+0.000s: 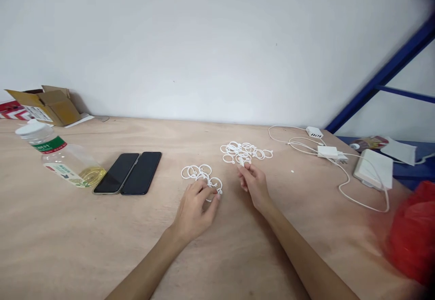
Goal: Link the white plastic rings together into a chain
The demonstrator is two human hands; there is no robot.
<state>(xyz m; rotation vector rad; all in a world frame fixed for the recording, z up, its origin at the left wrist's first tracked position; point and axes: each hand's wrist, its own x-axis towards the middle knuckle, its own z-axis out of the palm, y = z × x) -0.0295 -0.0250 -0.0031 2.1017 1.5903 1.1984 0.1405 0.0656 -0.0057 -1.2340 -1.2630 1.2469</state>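
Two loose heaps of thin white plastic rings with small eyelets, like curtain rings, lie on the wooden table. My left hand (pixel 196 207) rests at the nearer left heap (pixel 205 170), its thumb and forefinger closed on the edge of a white ring (pixel 219 191). Part of that heap is hidden under my fingers. At the front of the farther right heap (pixel 247 149), my right hand (pixel 253 182) pinches a small white piece (pixel 241 161), apparently part of a ring. The rest of that piece is hard to make out against the rings behind.
Two dark phones (pixel 141 173) lie side by side on the left, next to a tilted plastic bottle (pixel 64 159) with yellow liquid. An open cardboard box (pixel 59 107) stands behind. White chargers (pixel 328 152), cables, a white box (pixel 374 168) and a red bag (pixel 413 232) occupy the right.
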